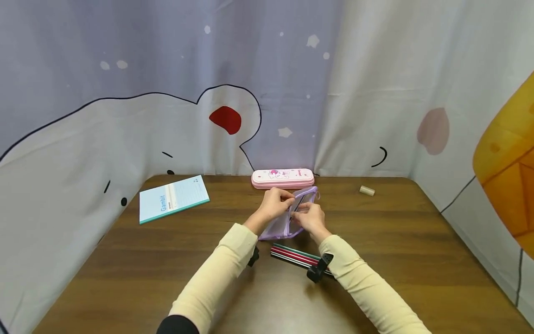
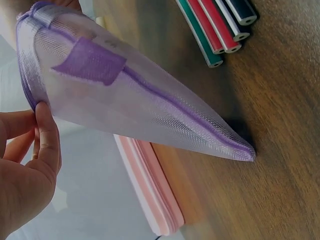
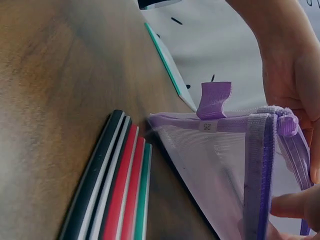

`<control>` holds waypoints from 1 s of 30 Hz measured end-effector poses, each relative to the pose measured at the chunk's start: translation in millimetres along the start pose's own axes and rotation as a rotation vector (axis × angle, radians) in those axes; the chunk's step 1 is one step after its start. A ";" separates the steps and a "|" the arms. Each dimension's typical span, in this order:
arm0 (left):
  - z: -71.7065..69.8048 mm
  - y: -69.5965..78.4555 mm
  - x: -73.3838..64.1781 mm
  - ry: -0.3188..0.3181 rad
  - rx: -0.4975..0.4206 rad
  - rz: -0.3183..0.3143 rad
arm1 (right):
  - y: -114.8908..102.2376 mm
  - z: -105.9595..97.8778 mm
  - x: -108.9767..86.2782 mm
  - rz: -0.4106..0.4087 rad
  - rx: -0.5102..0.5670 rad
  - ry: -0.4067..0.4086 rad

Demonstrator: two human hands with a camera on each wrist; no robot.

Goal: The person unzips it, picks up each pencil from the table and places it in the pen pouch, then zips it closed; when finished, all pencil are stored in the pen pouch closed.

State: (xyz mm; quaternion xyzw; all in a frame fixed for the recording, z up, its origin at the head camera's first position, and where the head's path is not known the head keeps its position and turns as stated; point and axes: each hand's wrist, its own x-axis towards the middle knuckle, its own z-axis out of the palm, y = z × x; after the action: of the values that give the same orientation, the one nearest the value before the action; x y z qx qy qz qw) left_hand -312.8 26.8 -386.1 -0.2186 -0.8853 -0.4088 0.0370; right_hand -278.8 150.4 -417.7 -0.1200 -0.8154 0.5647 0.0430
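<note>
A purple mesh zipper pouch (image 1: 277, 227) is held up between both hands, its mouth spread apart. My left hand (image 1: 275, 204) pinches the rim on one side; in the left wrist view, thumb and fingers (image 2: 47, 135) grip that edge. On the other side, my right hand (image 1: 310, 217) has its fingers at the rim, and in the right wrist view a fingertip (image 3: 292, 205) shows by the zipper edge. The pouch's bottom corner slants down toward the table. Several pencils (image 3: 127, 185) in black, red and green lie side by side just in front of it, partly under the right wrist.
A pink pencil case (image 1: 282, 179) lies behind the pouch at the table's back edge. On the left is a light blue notebook (image 1: 187, 195). A small pale cylinder (image 1: 367, 190) lies at the back right. A printed curtain (image 1: 367, 93) hangs behind the wooden table (image 1: 400, 250).
</note>
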 end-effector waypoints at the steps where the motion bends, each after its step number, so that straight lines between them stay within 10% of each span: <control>1: 0.1 0.0 0.0 -0.003 -0.001 0.003 | 0.7 -1.0 -1.1 -0.013 -0.020 0.001; 13: -1.6 -1.3 -3.4 0.008 0.002 0.002 | 5.4 -23.4 -17.6 -0.238 0.057 -0.062; 26: -2.4 -1.0 -2.6 0.009 -0.029 -0.009 | 28.9 -67.7 -45.5 -0.704 -0.692 -0.568; 30: -3.1 -1.3 -1.6 0.006 -0.024 0.001 | 39.0 -66.8 -54.5 -0.759 -0.772 -0.552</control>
State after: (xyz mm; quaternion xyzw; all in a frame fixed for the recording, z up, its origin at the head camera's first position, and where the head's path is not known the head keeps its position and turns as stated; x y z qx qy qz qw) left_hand -312.2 23.1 -385.3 -0.2183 -0.8802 -0.4199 0.0374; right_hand -206.6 210.9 -426.4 0.3230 -0.9282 0.1837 -0.0181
